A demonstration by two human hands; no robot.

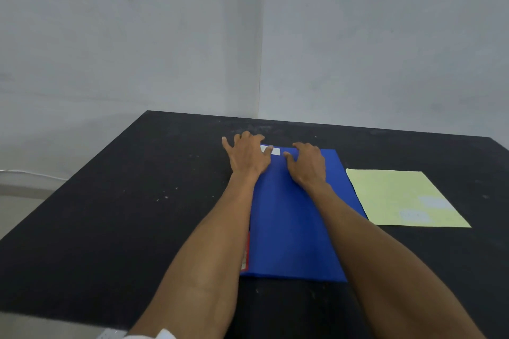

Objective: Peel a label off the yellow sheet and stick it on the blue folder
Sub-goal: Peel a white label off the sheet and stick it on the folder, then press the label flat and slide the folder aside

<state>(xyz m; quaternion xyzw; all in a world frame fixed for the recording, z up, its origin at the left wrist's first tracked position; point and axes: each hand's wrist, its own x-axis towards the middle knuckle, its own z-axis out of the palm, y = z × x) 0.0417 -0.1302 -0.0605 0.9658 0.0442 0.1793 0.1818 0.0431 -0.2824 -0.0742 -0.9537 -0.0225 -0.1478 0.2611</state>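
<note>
A white label (272, 150) lay near the far edge of the one blue folder (292, 228) as the left hand (248, 155) and right hand (308, 164), spread flat and holding nothing, pressed beside it; the job looked nearly done. Two labels remained on the single yellow sheet (396, 190).
</note>
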